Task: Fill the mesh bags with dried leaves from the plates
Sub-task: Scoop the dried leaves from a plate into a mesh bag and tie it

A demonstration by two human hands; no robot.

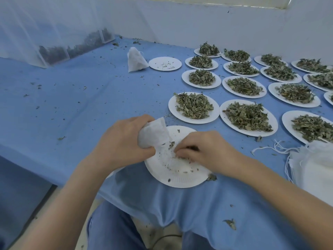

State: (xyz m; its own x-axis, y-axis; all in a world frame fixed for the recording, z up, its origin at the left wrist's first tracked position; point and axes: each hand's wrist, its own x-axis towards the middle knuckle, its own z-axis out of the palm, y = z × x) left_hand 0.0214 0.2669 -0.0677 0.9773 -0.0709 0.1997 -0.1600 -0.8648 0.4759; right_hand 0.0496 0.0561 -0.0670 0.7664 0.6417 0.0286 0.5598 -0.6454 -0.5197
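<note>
Mesh bag gripped by left hand; right hand fingers pinch crumbs on plate

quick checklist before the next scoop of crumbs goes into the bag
1. Mesh bag held by left hand: ok.
2. Bag mouth open toward the plate: cannot tell, its opening is hidden.
3. Right hand pinching leaf crumbs on the near plate: ok.
4. Near plate emptied: not ok, crumbs remain.
5. Plate fully on the table: not ok, it overhangs the edge.
6. Next full plate within reach: ok, likely.
</note>
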